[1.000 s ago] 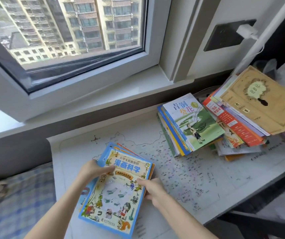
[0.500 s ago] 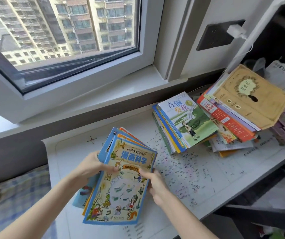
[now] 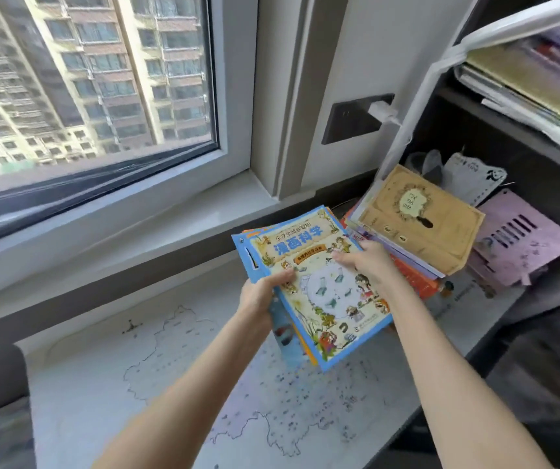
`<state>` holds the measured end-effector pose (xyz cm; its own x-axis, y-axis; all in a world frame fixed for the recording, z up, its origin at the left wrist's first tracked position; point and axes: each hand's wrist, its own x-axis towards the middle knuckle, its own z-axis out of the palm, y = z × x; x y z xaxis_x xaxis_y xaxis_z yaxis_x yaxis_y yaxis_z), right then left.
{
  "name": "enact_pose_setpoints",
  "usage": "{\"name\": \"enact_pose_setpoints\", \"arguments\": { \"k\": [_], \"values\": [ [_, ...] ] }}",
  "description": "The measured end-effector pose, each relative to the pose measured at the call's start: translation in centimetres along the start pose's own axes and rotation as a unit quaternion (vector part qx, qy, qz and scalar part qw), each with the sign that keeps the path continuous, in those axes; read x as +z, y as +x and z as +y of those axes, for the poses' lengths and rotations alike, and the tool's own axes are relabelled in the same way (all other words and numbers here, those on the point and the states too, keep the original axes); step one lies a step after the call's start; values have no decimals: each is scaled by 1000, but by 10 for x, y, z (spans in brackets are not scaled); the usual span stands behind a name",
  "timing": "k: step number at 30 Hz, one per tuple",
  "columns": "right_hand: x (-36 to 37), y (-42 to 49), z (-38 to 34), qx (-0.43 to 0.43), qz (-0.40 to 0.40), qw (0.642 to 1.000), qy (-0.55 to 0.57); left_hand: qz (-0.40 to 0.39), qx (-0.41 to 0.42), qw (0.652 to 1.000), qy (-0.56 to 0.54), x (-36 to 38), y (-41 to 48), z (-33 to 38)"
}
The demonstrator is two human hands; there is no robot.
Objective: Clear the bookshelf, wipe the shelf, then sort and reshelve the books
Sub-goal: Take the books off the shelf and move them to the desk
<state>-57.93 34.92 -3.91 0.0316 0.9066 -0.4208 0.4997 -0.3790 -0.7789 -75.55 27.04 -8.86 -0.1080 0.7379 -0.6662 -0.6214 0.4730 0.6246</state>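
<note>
Held in the air now: a stack of thin, blue-edged picture books with a cartoon cover (image 3: 319, 292), clear of the white desk top printed with a faint map (image 3: 170, 384). A second ago lying flat on that map, half a second ago tipped up at the far end, now raised and carried off to the right.

Gripped from both sides: left hand (image 3: 258, 296) curled round the left edge, thumb on the cover, fingers underneath; right hand (image 3: 366, 262) clamped on the upper right edge.

Now just in front of the slanted pile of mixed books topped by a tan, ornately framed volume (image 3: 420, 218), near the dark wooden bookshelf (image 3: 508, 130). No sign of the green-covered stack from before; probably hidden behind the raised books.

Seemingly sorted as a bunch and heading for the shelf or another pile. Cannot tell whether the shelf is wiped. Fanned at the lower edge, so likely to slide without a firm squeeze.
</note>
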Motion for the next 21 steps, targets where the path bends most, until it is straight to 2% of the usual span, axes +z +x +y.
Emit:
{"name": "enact_pose_setpoints", "arguments": {
  "k": [3, 6, 9, 11, 14, 16, 19, 21],
  "values": [
    [-11, 26, -9, -2, 1, 993, -121, 15, -36, 997, -64, 30, 32, -12],
    [-10, 34, -7, -56, 26, 962, -267, 66, -22, 994, -82, 49, 57, -15],
    [-6, 34, 7, -81, 68, 937, -334, 95, -18, 995, 8, 56, 73, -13],
    [-5, 29, 16, -78, 67, 934, -342, 84, -21, 984, 156, 51, 77, -4],
    [-7, 17, 24, -104, 66, 932, -342, 51, -24, 936, 348, 35, 70, 13],
    [-10, 4, 25, -118, 67, 934, -331, 46, -11, 889, 456, 29, 58, 22],
    [-19, -30, 22, -154, 61, 942, -292, 60, 92, 791, 603, 25, 35, 34],
    [-28, -60, 18, -180, 57, 948, -256, 43, 145, 760, 632, 26, 18, 41]
  ]
}}
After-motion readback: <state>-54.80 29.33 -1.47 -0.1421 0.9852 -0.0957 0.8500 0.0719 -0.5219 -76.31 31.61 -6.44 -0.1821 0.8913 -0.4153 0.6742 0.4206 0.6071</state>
